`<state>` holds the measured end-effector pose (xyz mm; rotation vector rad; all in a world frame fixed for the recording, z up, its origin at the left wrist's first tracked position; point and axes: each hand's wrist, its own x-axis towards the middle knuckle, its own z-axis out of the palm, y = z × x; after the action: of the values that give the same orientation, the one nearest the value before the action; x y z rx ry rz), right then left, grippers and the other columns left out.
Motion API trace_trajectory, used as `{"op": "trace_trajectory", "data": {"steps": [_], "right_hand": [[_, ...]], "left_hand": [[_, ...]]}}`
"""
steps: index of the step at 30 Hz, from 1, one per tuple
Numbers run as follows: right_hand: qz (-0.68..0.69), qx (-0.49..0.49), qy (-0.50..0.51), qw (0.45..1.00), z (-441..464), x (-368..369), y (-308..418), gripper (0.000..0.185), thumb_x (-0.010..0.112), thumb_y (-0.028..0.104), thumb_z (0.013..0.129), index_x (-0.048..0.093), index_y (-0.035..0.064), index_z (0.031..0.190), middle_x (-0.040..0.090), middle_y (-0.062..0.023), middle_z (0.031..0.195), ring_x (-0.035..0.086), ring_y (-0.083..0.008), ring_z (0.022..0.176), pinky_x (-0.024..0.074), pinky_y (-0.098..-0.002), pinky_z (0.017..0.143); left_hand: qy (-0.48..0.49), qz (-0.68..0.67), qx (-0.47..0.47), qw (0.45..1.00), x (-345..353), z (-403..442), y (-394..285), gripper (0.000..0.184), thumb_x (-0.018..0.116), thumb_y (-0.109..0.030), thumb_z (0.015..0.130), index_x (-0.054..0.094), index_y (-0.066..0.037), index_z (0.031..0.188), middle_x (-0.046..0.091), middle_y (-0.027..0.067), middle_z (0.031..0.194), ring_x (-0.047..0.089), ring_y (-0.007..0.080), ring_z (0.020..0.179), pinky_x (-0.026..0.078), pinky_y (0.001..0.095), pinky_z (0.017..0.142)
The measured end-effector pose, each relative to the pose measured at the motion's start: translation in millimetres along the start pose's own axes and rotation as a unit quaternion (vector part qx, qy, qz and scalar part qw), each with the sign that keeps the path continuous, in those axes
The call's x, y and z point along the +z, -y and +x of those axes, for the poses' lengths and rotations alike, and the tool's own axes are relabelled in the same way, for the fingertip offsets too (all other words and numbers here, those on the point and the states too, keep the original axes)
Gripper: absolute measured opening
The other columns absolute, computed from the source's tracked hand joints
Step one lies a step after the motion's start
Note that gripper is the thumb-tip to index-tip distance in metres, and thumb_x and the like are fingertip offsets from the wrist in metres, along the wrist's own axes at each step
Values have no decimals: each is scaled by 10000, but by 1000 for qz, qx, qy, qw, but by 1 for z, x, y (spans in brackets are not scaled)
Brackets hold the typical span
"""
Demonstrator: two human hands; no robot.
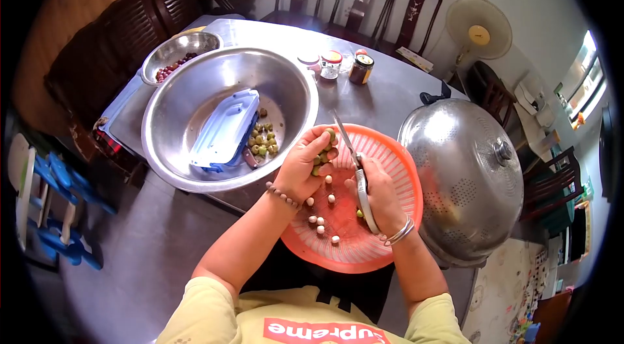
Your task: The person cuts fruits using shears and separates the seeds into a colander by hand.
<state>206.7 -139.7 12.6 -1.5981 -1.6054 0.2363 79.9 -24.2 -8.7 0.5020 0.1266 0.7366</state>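
My left hand (305, 165) is closed round several green round fruits (318, 162), held over the left part of an orange-red plastic basket (406, 168). My right hand (379, 194) grips grey-handled scissors (361, 191), whose blades point up and away beside the fruits. Several small whitish balls (320, 229) lie on the basket's floor, along with a green piece (359, 213) near my right hand. Left of the basket stands a large steel basin (169, 149) with more green fruits (263, 139) and a blue-and-white plastic container (224, 126) inside.
Behind the basin is a smaller steel bowl (156, 58) of dark red fruits (174, 67). Jars (361, 68) stand at the table's back. A large perforated steel lid (461, 175) sits right of the basket. Chairs (361, 6) and a fan (479, 28) are beyond the table.
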Motion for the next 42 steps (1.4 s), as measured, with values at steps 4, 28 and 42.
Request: {"op": "trace_trajectory", "data": {"steps": [4, 28, 42], "right_hand": [[3, 36, 43, 998, 7, -7, 10, 355, 605, 99, 778, 485, -42, 1082, 517, -195, 904, 533, -338, 815, 431, -387, 731], [-79, -94, 69, 990, 48, 43, 32, 413, 536, 53, 786, 438, -73, 1167, 493, -266, 1079, 516, -408, 985, 434, -413, 863], [-72, -96, 71, 990, 47, 46, 28, 388, 532, 59, 803, 442, -62, 1161, 503, -262, 1029, 524, -405, 939, 447, -412, 817]], "left_hand": [[-11, -49, 38, 998, 2, -4, -9, 114, 539, -102, 890, 538, -60, 995, 586, 56, 887, 492, 91, 687, 334, 150, 432], [-103, 114, 86, 984, -25, -24, -93, 198, 542, -13, 848, 573, -23, 1044, 596, 58, 802, 547, 84, 648, 353, 170, 442], [-78, 79, 77, 991, -32, -22, -94, 161, 569, -41, 849, 558, -17, 1008, 586, 67, 813, 542, 95, 656, 358, 170, 451]]}}
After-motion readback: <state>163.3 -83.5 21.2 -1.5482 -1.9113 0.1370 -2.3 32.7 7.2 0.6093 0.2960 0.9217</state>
